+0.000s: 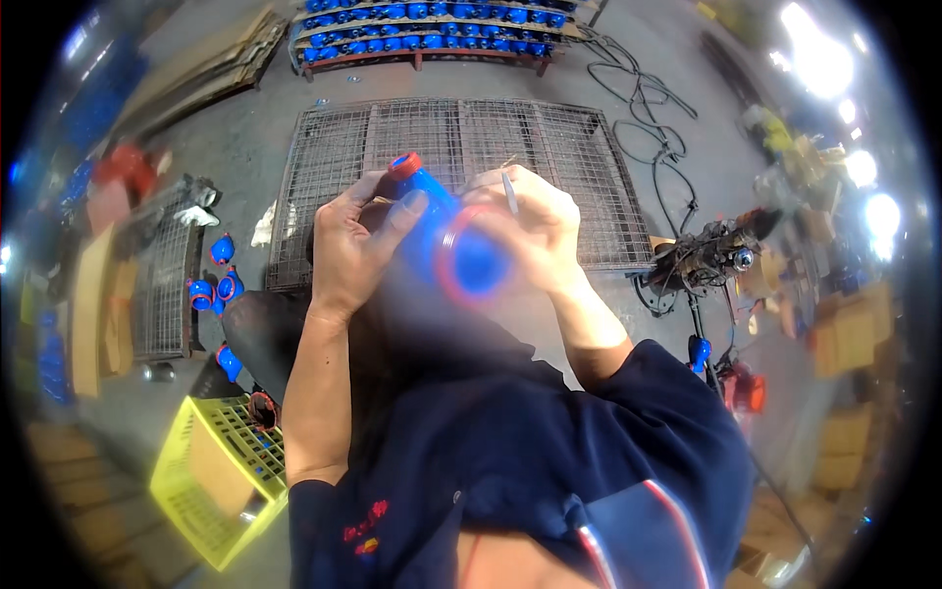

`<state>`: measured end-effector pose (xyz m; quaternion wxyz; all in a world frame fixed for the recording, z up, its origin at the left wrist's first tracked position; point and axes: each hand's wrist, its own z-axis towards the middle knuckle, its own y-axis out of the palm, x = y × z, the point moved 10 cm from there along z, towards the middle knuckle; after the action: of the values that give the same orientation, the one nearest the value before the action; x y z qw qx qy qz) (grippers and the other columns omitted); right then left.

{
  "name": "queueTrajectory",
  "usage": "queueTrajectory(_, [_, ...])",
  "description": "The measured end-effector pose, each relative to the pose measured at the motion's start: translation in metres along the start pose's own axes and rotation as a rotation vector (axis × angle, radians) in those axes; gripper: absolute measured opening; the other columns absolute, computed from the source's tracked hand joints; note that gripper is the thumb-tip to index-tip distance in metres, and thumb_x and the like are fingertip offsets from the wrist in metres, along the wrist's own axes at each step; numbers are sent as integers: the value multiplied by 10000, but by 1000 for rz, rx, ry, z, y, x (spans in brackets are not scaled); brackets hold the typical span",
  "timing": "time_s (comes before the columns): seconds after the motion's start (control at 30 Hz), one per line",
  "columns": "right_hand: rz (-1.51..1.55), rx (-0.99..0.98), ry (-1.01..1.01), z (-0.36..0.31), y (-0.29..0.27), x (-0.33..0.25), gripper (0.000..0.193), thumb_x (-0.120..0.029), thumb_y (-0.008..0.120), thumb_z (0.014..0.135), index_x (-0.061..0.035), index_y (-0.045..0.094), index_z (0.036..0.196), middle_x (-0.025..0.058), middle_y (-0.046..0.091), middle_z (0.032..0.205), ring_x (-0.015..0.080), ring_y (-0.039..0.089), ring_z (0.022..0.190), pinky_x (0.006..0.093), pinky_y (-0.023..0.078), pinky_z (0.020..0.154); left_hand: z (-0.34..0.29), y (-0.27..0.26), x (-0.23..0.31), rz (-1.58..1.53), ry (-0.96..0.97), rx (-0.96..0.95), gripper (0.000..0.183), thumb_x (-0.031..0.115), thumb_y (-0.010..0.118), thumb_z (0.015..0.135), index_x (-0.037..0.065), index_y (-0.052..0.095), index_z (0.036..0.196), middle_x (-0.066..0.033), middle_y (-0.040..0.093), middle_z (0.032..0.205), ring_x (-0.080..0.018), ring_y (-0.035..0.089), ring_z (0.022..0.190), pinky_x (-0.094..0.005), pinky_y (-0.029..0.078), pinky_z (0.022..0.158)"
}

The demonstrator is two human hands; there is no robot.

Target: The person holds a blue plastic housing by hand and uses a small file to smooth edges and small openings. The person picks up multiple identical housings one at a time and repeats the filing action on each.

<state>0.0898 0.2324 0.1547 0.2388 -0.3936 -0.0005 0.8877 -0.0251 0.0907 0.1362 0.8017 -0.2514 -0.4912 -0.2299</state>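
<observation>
In front of my chest, my left hand [358,236] grips a blue hollow part [429,208] shaped like a bottle, its thumb lying along the narrow neck. Red rims edge both ends, and the wide open end tilts toward me, blurred. My right hand [535,221] is closed beside it, with a thin pale blade-like tool [509,192] sticking up between the fingers. Its lower fingers blur behind the wide end of the part, and I cannot tell whether they touch it.
A wire-mesh panel [324,137] lies on the floor beyond my hands. Several similar blue parts [223,248] lie at the left, above a yellow crate [182,461]. Racks of blue parts [432,41] stand at the back. Black cables [648,113] and dark machinery [702,257] are at the right.
</observation>
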Motion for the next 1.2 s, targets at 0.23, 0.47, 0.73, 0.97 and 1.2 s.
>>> queueTrajectory(0.23, [280,157,156,-4,-30,15,158,-37,745,862,41,692,989,109,700,1016,177,661,968,321,519,892,-11,-70,-110,-201,-241,331,350,343,500,1049,35,585,906,-26,519,563,-103,506,453,-322,569,571])
queueTrajectory(0.47, [161,-284,-4,41,-25,10,205,-46,774,800,17,727,989,108,730,953,191,691,907,323,550,830,-36,-42,-121,-504,-604,-91,832,751,194,956,24,595,894,-79,565,639,-167,522,444,-382,587,633])
queueTrajectory(0.73, [176,-1009,-209,55,87,-30,259,-216,738,849,-8,747,1002,143,734,966,265,711,914,336,554,808,-68,41,-105,-654,-913,-415,955,763,274,936,-77,500,1330,-244,673,1116,-397,715,862,-536,599,739])
queueTrajectory(0.97, [-82,-769,-239,103,111,-16,385,-148,739,837,-46,681,1203,48,638,1054,175,586,970,294,483,799,-50,15,-82,-1207,-476,-271,830,682,382,954,6,405,1434,-367,547,1252,-459,673,942,-448,635,615])
queueTrajectory(1.2, [157,-350,131,71,132,15,277,-126,582,992,-41,671,1241,-28,522,780,52,482,640,203,386,604,-100,-153,-88,-1274,-63,567,831,619,583,895,-27,439,1397,-297,537,1284,-394,632,1065,-457,588,912])
